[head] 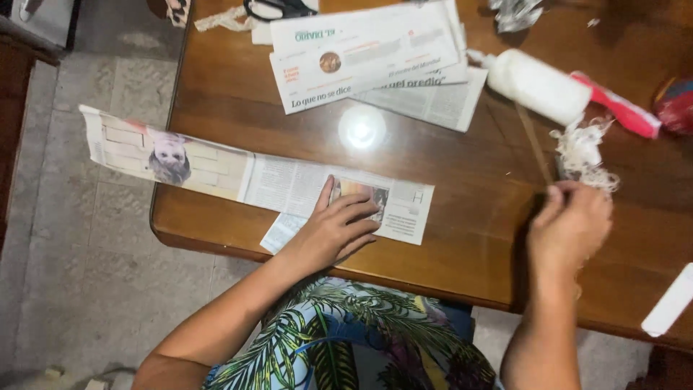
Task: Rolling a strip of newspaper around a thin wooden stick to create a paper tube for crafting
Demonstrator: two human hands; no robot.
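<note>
We press our left hand (338, 230), fingers spread flat, on the long newspaper strip (253, 180), which lies along the near edge of the wooden table (462, 217) and overhangs it at nine o'clock. Our right hand (570, 224) pinches a thin stick (535, 148) beside a white frayed wad (583, 152). At twelve o'clock lie folded newspapers (368, 50) and scissors (278, 9); at two o'clock, a white glue bottle (538, 85). Grey floor tiles (72, 238) spread beyond.
</note>
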